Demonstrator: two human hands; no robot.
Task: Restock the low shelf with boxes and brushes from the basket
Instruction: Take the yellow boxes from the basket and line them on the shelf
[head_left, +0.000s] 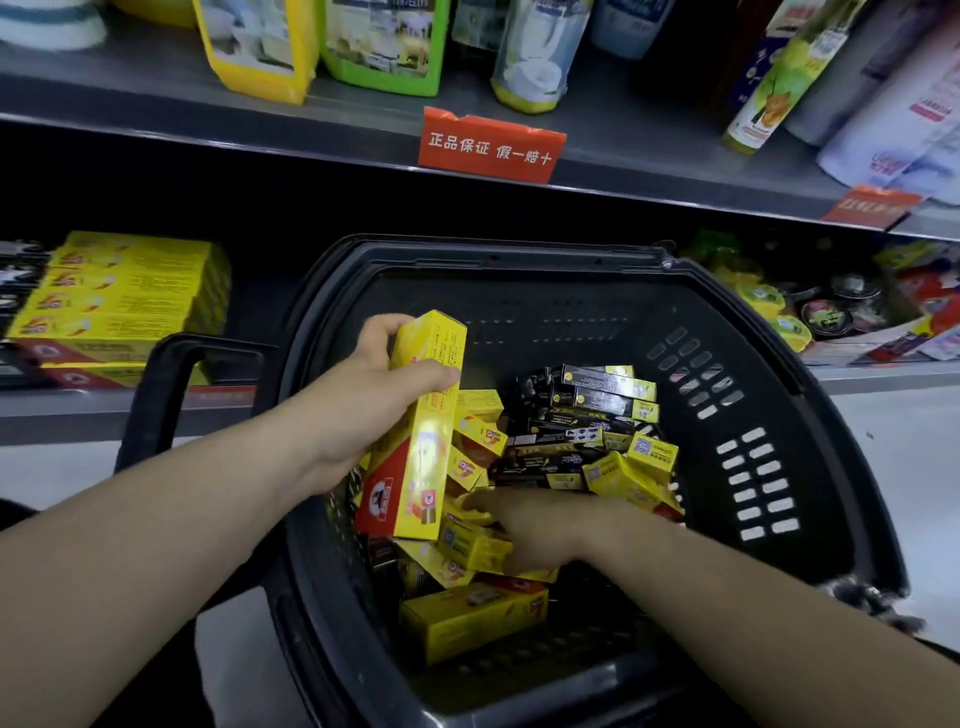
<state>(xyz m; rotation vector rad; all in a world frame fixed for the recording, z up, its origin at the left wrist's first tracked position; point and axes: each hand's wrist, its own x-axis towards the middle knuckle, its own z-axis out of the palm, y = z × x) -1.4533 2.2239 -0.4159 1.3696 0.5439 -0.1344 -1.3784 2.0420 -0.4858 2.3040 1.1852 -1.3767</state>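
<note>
A black plastic basket (753, 364) stands in front of the low shelf (104, 410). It holds several long yellow boxes and several black-and-yellow boxes (587, 415). My left hand (374, 395) grips one long yellow box (421, 431) and holds it upright above the basket's left side. My right hand (524, 525) reaches down into the pile and lies on a yellow box (472, 545); its fingertips are hidden among the boxes. A stack of the same yellow boxes (119, 301) sits on the low shelf at the left.
The basket's black handle (156, 405) sticks out to the left. Above is a grey shelf with bottles and pouches and a red label (491, 145). Small tins and packets (831, 312) fill the low shelf at the right. Pale floor lies on both sides.
</note>
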